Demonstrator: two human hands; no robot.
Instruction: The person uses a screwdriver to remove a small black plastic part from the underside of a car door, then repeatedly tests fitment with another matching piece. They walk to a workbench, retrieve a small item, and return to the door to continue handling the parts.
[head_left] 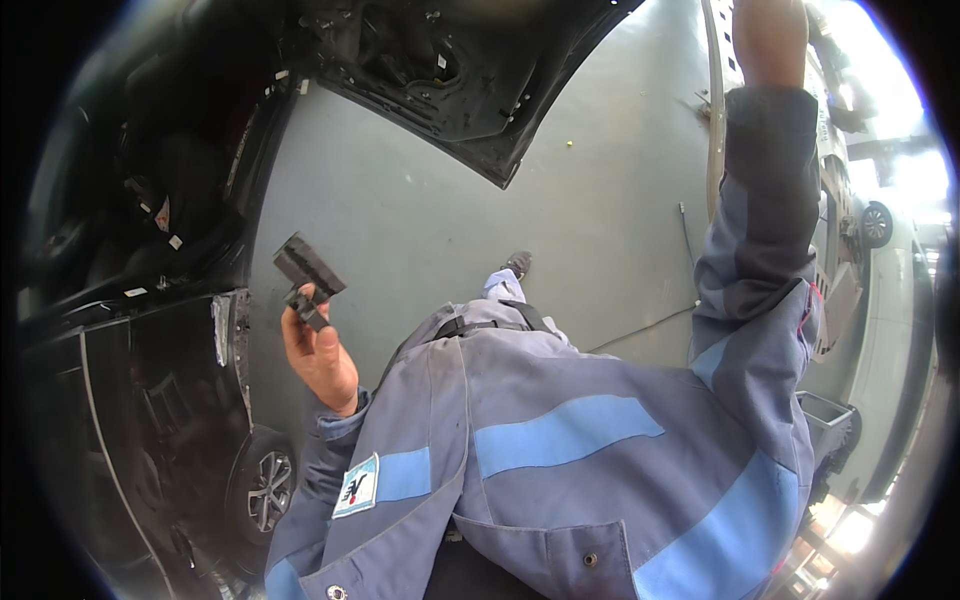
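My left hand [326, 362] is raised at the left, thumb and fingers closed round a dark grey block-like piece [309, 264]. This piece has a flat, oblong head with a narrower stem below it, and the stem sits in my grip. Its exact kind is not clear. My right arm stretches far up and forward on the right side. Only the back part of my right hand [770, 42] shows at the upper edge, beside a perforated metal frame [716, 60]. The fingers of that hand lie outside the picture.
A dark car body [165, 360] with its wheel [268, 485] stands at the left. An open black door [440, 85] juts over the grey floor [400, 190] ahead. A cable [650, 325] lies at the right, near a grey bin [828, 415]. Farther right is a light-coloured car [880, 350].
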